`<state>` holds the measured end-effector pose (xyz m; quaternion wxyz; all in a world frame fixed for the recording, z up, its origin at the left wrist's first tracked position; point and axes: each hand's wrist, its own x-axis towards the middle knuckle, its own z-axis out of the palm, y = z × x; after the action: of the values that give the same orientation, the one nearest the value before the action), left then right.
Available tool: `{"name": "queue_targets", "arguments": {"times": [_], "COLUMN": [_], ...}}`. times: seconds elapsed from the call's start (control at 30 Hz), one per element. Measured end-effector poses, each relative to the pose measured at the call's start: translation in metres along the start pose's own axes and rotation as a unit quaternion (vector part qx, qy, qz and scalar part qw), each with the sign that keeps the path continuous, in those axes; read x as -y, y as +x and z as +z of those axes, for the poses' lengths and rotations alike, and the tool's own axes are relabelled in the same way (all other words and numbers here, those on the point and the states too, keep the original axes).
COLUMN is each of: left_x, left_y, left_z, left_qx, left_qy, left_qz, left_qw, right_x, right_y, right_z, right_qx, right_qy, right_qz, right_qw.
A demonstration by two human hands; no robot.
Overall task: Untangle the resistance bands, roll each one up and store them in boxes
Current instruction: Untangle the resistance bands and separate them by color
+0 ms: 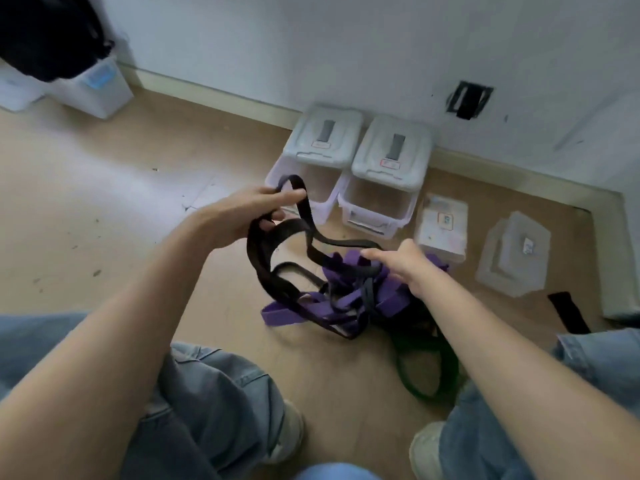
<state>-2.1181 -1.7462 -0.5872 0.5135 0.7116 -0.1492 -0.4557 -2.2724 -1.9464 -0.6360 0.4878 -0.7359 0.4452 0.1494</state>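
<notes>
Jeans [214, 403] nearest — beyond them, left hand [242, 216] pinched limp black band [277, 237] above purple tangle [346, 299]; right hand [401, 265] spread on it — grab free loops.

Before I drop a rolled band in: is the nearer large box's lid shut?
Shut: the grey lid lies flat on the large box.

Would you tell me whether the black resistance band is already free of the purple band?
No, the black resistance band held by the left hand still runs into the purple band tangle.

Bare floor [104, 202] left; boxes [349, 168] block wall side.
</notes>
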Motion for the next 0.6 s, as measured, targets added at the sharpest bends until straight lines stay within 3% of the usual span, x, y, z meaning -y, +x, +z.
{"name": "queue_targets", "arguments": {"times": [0.07,0.13,0.2,0.3,0.4,0.47,0.53,0.6], "left_x": [0.002,0.004,0.007,0.016,0.036,0.052,0.072,0.096], "left_y": [0.002,0.007,0.013,0.017,0.016,0.016,0.018,0.018], "left_z": [0.016,0.031,0.033,0.019,0.016,0.024,0.038,0.060], "left_qx": [0.087,0.154,0.186,0.174,0.178,0.138,0.059,0.061], "left_qy": [0.078,0.064,0.040,0.022,-0.091,-0.151,-0.092,0.016], "left_qz": [-0.054,-0.072,-0.072,-0.076,-0.034,-0.004,-0.021,-0.049], "left_qw": [0.992,0.983,0.979,0.982,0.979,0.979,0.994,0.997], "right_x": [0.010,0.024,0.029,0.028,0.041,0.058,0.076,0.092], "right_y": [0.005,0.004,0.001,0.004,0.009,0.011,0.008,0.000], "right_z": [0.010,0.024,0.041,0.053,0.040,0.030,0.022,0.014], "right_qx": [0.007,0.172,0.270,0.236,0.189,0.121,0.071,0.100], "right_qy": [-0.118,-0.142,-0.091,0.030,0.037,0.023,0.117,0.294], "right_qz": [-0.174,-0.295,-0.323,-0.304,-0.273,-0.252,-0.224,-0.200], "right_qw": [0.978,0.929,0.903,0.922,0.943,0.960,0.965,0.929]}}
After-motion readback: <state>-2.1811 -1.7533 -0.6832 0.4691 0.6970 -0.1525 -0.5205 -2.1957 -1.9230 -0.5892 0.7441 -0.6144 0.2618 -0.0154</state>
